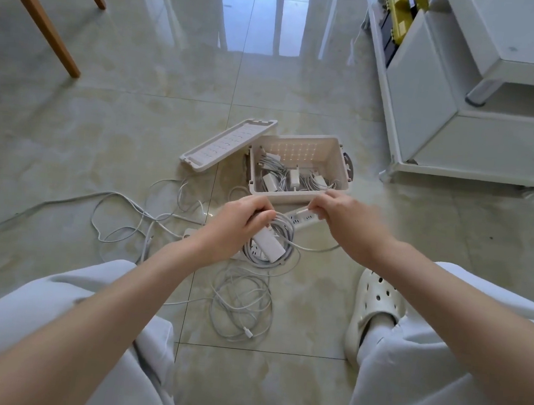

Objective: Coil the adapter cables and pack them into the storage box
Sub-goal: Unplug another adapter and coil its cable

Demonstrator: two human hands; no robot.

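Person crouched over a glossy beige tiled floor (300, 86), both hands on a coiled cable beside an open box.
The left hand (235, 223) grips a white rectangular plastic adapter (268, 245) with a pale grey cable (285, 232) looped around it. The right hand (344, 222) pinches a white cable end just in front of the cream plastic storage box (342, 163), which holds more adapters. A perforated cream lid (228, 143) lies to the box's left, and loose white cables (242, 302) sprawl nearby.

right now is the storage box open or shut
Open. The storage box has no lid on; its lid lies on the floor beside it, and white adapters with cables show inside.
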